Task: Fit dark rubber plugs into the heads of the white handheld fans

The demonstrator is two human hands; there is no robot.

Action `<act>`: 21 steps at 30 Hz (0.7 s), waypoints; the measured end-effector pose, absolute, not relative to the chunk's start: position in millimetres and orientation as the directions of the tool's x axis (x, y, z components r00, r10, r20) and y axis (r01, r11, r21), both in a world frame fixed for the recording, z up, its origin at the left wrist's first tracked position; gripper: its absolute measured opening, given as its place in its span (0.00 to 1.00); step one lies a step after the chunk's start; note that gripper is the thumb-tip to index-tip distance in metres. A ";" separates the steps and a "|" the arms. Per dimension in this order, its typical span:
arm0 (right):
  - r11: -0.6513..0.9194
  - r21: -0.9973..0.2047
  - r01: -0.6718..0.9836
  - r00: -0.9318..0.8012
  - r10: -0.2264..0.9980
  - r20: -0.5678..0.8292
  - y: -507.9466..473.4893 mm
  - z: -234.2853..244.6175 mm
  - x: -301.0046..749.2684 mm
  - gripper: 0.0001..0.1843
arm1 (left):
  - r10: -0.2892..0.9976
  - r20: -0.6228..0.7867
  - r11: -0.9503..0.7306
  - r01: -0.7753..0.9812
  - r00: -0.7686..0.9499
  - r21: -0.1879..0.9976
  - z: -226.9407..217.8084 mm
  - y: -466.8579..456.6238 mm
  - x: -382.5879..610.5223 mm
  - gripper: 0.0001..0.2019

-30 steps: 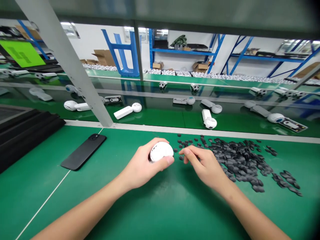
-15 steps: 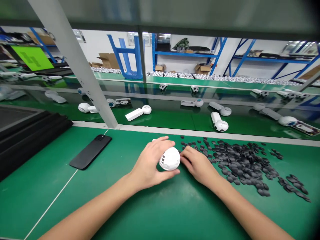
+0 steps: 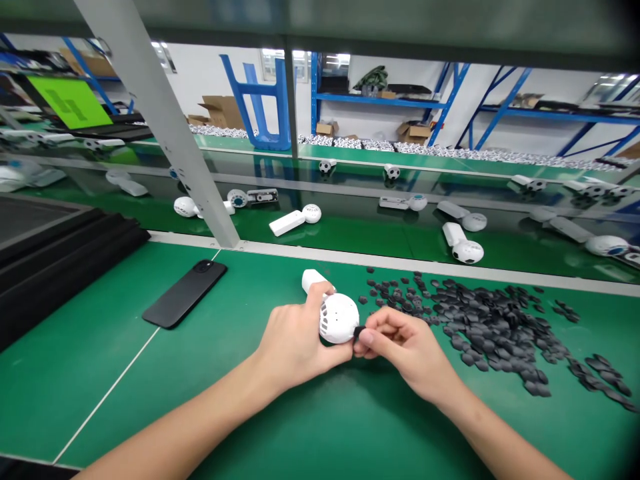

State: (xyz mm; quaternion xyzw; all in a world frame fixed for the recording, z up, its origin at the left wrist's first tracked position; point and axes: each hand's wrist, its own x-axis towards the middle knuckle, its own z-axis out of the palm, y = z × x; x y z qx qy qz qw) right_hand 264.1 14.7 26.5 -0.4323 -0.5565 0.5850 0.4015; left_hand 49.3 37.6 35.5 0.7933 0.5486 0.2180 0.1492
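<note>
The left hand (image 3: 295,343) is closed around a white round plastic head (image 3: 339,319) with slots on its side. Its fingers go over the top of the head and its thumb lies under it, so the hand has firm hold. A white rectangular handle (image 3: 313,281) joins this head and points away from the person, above the left fingers. The right hand (image 3: 405,350) is almost closed. Its thumb and first finger pinch a small black flat piece (image 3: 359,332), and this piece touches the right side of the head, while the other fingers are curled under. The two hands are very near each other, in the middle of the green worktop (image 3: 100,393).

Half a second before, the right hand lay low beside the head and no piece could be seen in its fingers. Now it is lifted and has the piece against the head. The white handle was hidden then behind the left hand, and now it shows.

To the right lies a wide pile of small black flat pieces (image 3: 493,327), just beside the right hand. On the left side of the worktop lies a black smartphone (image 3: 185,293), well apart from the hands, and stacked black foam sheets (image 3: 65,253) are beyond it.
</note>
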 end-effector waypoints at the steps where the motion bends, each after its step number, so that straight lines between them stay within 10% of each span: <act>1: -0.057 -0.998 0.018 -0.298 0.953 -0.060 14.6 27.4 263.4 0.12 | 0.935 0.177 -0.355 0.810 0.308 0.467 36.1 37.4 49.2 0.34; 21: 0.110 -0.920 0.377 -0.163 0.985 0.051 4.8 29.9 254.2 0.15 | 0.882 -0.048 -0.242 0.540 0.468 0.806 41.1 35.6 50.2 0.34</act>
